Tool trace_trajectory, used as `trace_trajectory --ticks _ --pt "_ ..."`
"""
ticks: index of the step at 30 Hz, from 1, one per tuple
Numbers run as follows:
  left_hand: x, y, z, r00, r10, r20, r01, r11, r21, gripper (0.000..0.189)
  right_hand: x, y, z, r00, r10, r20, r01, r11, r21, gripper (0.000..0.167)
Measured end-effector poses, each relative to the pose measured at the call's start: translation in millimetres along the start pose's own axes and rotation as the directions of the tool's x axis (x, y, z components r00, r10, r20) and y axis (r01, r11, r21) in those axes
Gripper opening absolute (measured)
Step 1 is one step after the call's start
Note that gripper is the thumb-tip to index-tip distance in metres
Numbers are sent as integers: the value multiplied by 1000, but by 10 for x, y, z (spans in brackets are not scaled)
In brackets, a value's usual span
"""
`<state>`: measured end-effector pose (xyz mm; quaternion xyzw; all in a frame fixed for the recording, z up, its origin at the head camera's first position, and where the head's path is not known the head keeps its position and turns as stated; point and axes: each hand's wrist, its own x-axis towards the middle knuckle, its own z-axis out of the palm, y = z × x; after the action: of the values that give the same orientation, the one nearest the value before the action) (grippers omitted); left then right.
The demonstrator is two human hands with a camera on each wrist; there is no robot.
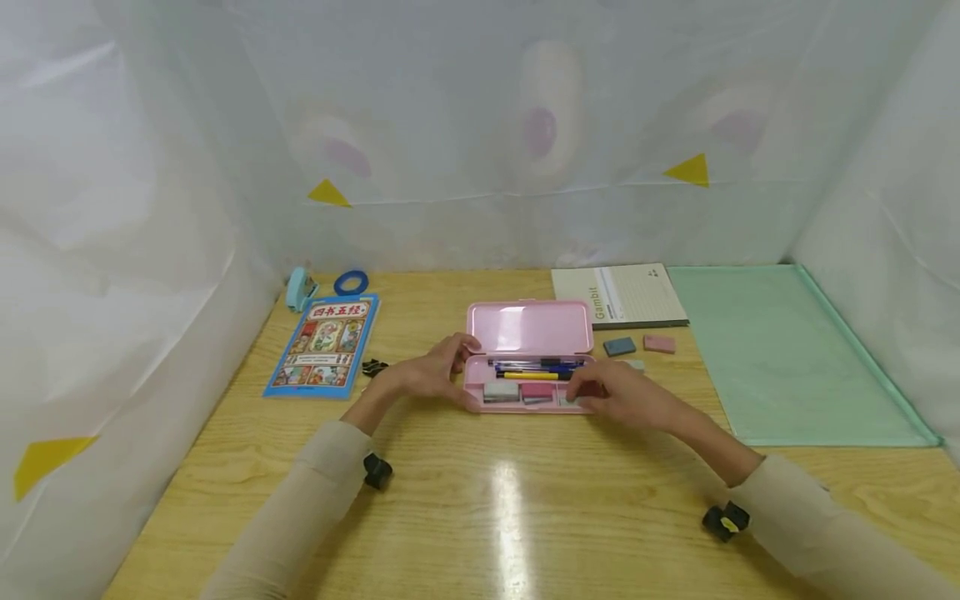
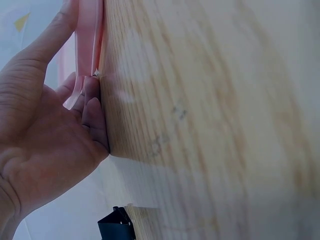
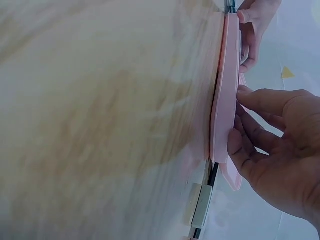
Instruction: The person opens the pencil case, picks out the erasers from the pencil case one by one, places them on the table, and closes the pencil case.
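A pink pencil case [image 1: 530, 408] lies with its lid [image 1: 530, 327] raised at the back. Pens [image 1: 536, 364] and a yellow marker [image 1: 531, 376] fill its rear section. In front are a whitish eraser [image 1: 501, 392], a pink eraser [image 1: 537, 391] and a pale eraser [image 1: 568, 401] at the right. My left hand [image 1: 431, 372] grips the case's left end, thumb at the front corner. Over the right end, my right hand [image 1: 626, 395] reaches in with bent fingers [image 3: 242, 150] by the pale eraser; whether they pinch it is hidden.
Right of the case lie a blue-grey eraser [image 1: 619, 346], a pink one [image 1: 659, 343] and a pale one [image 1: 636, 365]. Behind are a notebook [image 1: 637, 296] and green mat [image 1: 802, 358]. At left: a blue-edged book [image 1: 324, 346], stapler [image 1: 300, 289], tape roll [image 1: 351, 282], black clips [image 1: 372, 367].
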<state>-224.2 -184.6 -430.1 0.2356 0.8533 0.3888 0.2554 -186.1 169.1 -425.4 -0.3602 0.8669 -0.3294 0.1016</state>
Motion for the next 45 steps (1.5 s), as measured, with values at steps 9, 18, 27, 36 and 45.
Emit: trace_trajectory --ticks 9,18,27,36,45 --pt "-3 -31 30 1000 -12 -4 12 1000 -1 91 26 -1 53 998 53 -18 -53 998 37 15" --pt "-9 -14 27 1000 -5 1 5 1000 2 90 46 -5 116 994 84 -74 -84 996 3 21" --pt "1 4 29 1000 12 10 -12 1000 -1 89 -52 72 -124 969 149 -198 -124 984 130 14" --pt "2 -20 -1 1000 -9 -9 9 1000 13 91 -209 252 -374 958 205 -199 -178 973 146 10" --pt "5 -24 1 1000 -8 -1 8 1000 5 92 -214 293 -280 994 68 -87 -57 992 116 22"
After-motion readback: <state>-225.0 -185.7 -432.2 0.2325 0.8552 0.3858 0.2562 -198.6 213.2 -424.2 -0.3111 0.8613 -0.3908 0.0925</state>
